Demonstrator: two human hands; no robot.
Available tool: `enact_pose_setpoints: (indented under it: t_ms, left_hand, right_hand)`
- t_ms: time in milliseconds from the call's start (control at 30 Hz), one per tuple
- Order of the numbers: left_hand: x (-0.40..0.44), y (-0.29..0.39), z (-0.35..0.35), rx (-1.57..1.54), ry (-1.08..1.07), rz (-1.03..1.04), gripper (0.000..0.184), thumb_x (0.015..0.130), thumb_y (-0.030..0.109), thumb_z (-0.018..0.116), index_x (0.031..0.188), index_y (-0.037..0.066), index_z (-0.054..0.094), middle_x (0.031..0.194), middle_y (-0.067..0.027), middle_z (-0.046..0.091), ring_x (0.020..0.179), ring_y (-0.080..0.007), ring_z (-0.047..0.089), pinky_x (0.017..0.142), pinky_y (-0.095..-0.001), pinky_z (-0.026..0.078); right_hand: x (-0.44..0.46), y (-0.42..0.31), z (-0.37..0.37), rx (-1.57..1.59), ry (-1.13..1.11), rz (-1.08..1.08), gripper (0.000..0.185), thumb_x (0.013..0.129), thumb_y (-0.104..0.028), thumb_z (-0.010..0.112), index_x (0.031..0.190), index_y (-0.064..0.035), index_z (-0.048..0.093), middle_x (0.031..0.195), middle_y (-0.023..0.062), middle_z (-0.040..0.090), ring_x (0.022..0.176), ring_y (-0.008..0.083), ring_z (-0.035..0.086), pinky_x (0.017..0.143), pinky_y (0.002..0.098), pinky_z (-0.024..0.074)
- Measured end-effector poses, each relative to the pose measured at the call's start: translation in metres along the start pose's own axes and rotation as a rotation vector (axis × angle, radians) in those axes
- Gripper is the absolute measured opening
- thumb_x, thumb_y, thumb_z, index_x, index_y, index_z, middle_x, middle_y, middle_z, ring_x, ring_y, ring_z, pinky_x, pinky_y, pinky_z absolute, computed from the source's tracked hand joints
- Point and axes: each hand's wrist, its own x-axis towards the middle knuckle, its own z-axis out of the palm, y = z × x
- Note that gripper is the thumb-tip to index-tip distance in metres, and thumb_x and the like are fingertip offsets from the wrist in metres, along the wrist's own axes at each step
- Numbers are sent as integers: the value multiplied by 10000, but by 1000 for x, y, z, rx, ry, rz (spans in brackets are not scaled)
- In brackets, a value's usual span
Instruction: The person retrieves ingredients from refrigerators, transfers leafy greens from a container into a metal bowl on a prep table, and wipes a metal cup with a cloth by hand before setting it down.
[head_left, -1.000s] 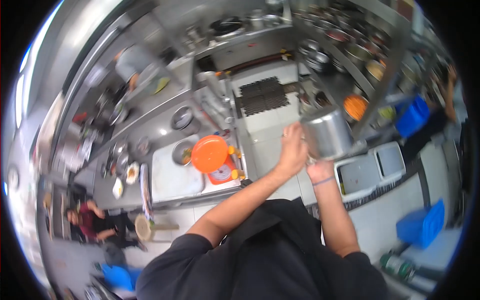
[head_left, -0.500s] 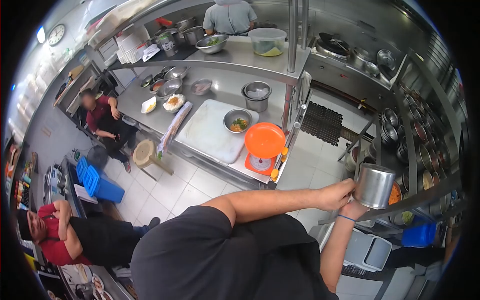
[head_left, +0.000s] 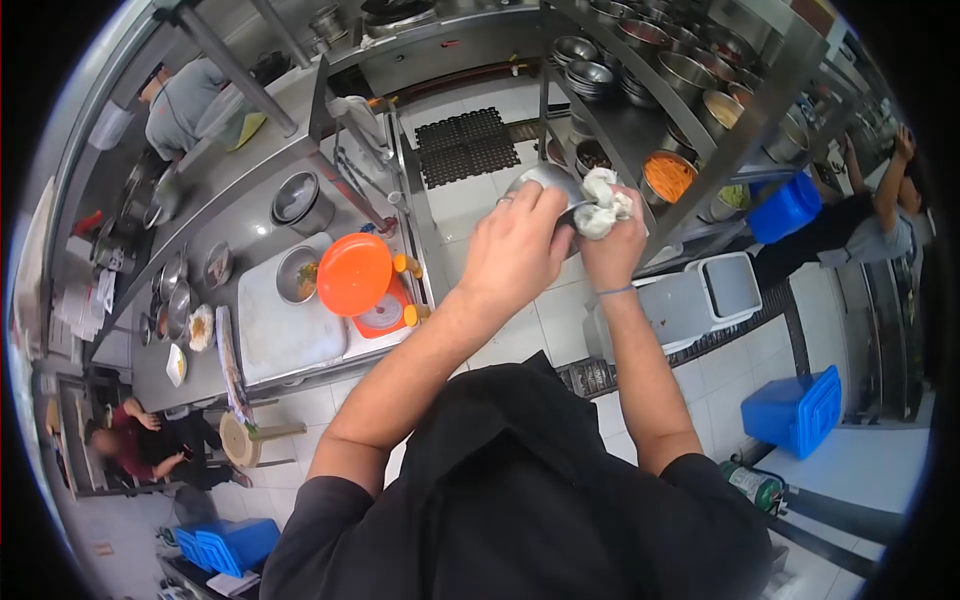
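My left hand (head_left: 515,240) grips a shiny metal pot (head_left: 545,180) by its near side, with the pot tilted in front of my chest. Right beside it, my right hand (head_left: 614,245) is closed on a crumpled white cloth-like bundle (head_left: 600,208) against the pot's edge. What the pot holds cannot be seen. Left of my hands, an orange bowl (head_left: 354,274) rests on an orange scale (head_left: 385,315). Next to that, a metal bowl with food (head_left: 297,275) sits on a white cutting board (head_left: 285,335).
A rack (head_left: 640,165) of metal bowls and orange shreds (head_left: 668,177) stands ahead to the right. Grey bins (head_left: 690,300) and a blue bin (head_left: 790,415) are on the right. A stool (head_left: 240,440) is lower left. Other people are at both sides.
The view has swung back toward the right-hand shelves. The pot has turned and tilted between my hands, and the white bundle now shows in my right hand.
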Motion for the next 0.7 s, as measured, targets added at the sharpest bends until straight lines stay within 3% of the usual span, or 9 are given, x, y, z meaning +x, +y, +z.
enact_pose_setpoints:
  t_ms: [100,200,233,367,467,500,567,633,700]
  left_hand:
    - [18,-9,22,148,-8,-8,169,779,5,630,897,64,524,845,-144,646,789,-368,675,651,-482,554]
    - [26,-21,36,140,47,89,134,771,16,638,850,68,543,762,-123,648,710,-355,669,632,-469,551]
    - [27,-22,38,84,102,68,152,750,1,658,764,36,511,722,-146,598,703,-362,643,627,-456,522]
    - [29,-21,49,-92,311,-60,208,692,-28,677,703,53,485,655,-134,548,592,-347,568,558,-418,465]
    - [25,-36,66,-184,360,-161,226,693,-53,653,705,53,454,638,-140,487,559,-327,482,546,-380,433]
    - [24,-39,70,-248,370,-211,242,737,-63,617,695,54,411,606,-85,436,544,-219,420,536,-337,395]
    - [26,-53,67,-375,412,-333,253,773,-58,602,685,56,394,607,-35,416,567,-152,399,527,-321,370]
    - [28,-69,62,-398,447,-420,288,823,-59,576,679,79,368,631,34,385,624,-62,366,517,-290,326]
    - [27,-96,63,-659,454,-548,231,823,-68,579,725,75,426,653,21,440,609,-65,386,526,-290,337]
  right_hand:
    - [6,-3,0,5,47,-32,391,691,-14,763,1067,-50,662,1069,103,636,960,365,656,815,430,538]
    - [9,-5,-4,28,13,73,380,697,-23,752,1067,-44,668,1059,118,633,963,387,645,814,438,541]
    - [9,4,0,15,28,38,310,764,-64,757,1058,-22,667,1040,129,666,953,323,675,796,409,537]
    - [-8,-2,30,725,122,865,231,917,-183,731,1050,-4,670,1046,89,710,925,152,648,787,332,499]
    - [-36,-20,55,1336,101,1336,234,961,-184,694,1114,-12,657,1064,55,699,884,158,656,766,330,526]
    - [-41,-27,52,1416,37,1332,252,965,-196,696,1130,-10,658,1069,52,700,896,153,658,766,324,529]
    - [-47,-45,45,1575,-115,1309,289,973,-220,699,1162,-5,659,1077,46,701,921,143,662,767,311,535]
    - [-53,-55,29,1313,-285,1124,318,978,-252,700,1176,-8,656,1071,43,705,925,133,667,761,304,538]
    - [-66,-45,22,1020,-445,920,338,974,-285,707,1161,-10,647,1031,52,706,904,138,664,761,320,537]
